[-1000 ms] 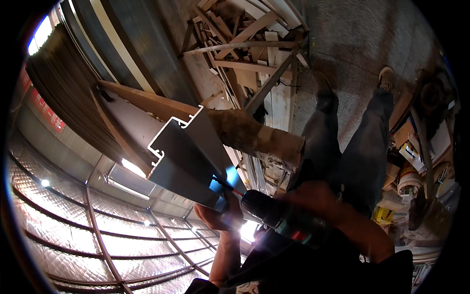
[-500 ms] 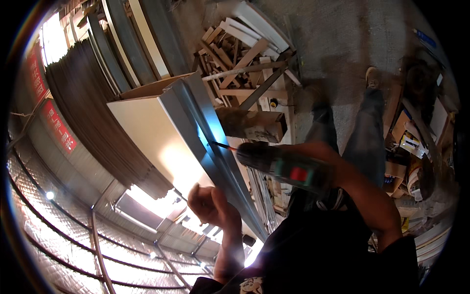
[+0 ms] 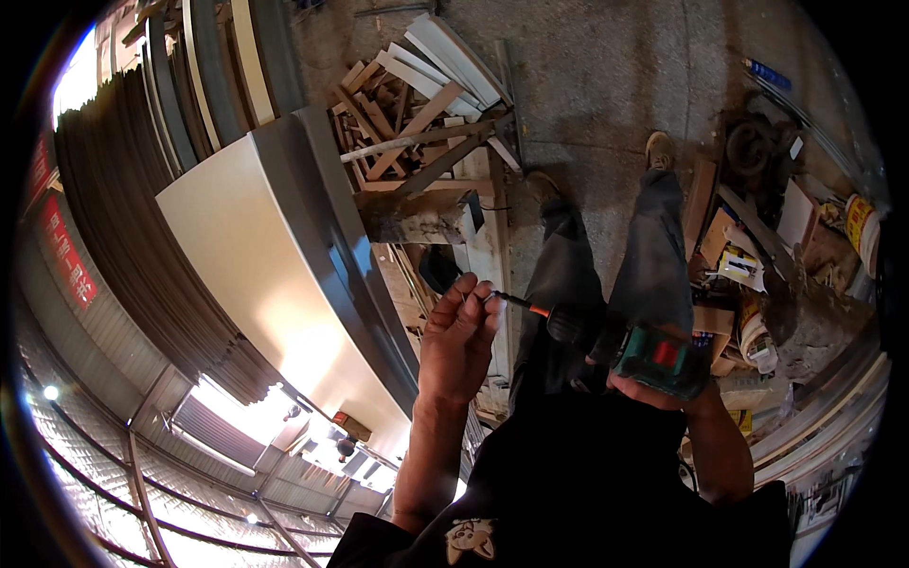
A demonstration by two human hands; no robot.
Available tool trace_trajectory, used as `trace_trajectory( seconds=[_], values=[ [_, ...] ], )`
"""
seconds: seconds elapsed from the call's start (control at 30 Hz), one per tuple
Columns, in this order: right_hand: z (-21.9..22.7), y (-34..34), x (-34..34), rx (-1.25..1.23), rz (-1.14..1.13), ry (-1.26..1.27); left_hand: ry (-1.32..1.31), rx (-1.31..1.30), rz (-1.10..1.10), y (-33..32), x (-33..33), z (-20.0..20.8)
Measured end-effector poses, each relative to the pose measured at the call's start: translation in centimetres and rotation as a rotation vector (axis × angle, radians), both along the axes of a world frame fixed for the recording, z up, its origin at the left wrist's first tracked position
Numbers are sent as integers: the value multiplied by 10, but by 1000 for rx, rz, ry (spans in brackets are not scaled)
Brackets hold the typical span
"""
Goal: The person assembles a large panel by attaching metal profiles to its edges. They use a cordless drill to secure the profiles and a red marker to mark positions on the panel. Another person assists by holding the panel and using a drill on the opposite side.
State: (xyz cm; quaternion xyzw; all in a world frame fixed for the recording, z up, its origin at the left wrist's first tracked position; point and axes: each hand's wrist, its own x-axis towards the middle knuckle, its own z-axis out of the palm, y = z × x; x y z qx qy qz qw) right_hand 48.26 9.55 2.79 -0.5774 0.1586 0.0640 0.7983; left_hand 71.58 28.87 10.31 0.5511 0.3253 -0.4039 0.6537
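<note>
A green and black cordless drill (image 3: 646,356) with a red patch is gripped in my right hand (image 3: 648,390), close to my body. Its long driver bit (image 3: 521,304) points left. At the bit's tip, the fingertips of my left hand (image 3: 454,348) are pinched together. Whatever lies between them is too small to make out. Left of that hand stands a tall pale panel (image 3: 241,237) with a grey metal edge strip (image 3: 322,213); neither hand touches it.
Scrap wood (image 3: 407,133) is piled beyond the panel, beside a rough beam (image 3: 417,222). To my right lie boards, buckets (image 3: 860,232) and assorted clutter. A stack of brown corrugated sheets (image 3: 133,227) stands at the far left. My legs and shoes stand on the concrete floor (image 3: 597,85).
The drill has come away from the metal strip and moved right, toward my body. My left hand has swung from beside the panel to the bit's tip, its fingers now pinched.
</note>
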Motion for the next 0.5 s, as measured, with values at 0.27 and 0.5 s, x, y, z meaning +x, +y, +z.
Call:
trace_trajectory(
  seconds=[0.27, 0.5],
  values=[
    [4, -14, 15, -200, 56, -217, -115, -175, -139, 13, 10, -5],
    [6, -18, -5, 265, 162, 183, -16, -85, -117, 0, 6, 0]
  ],
)
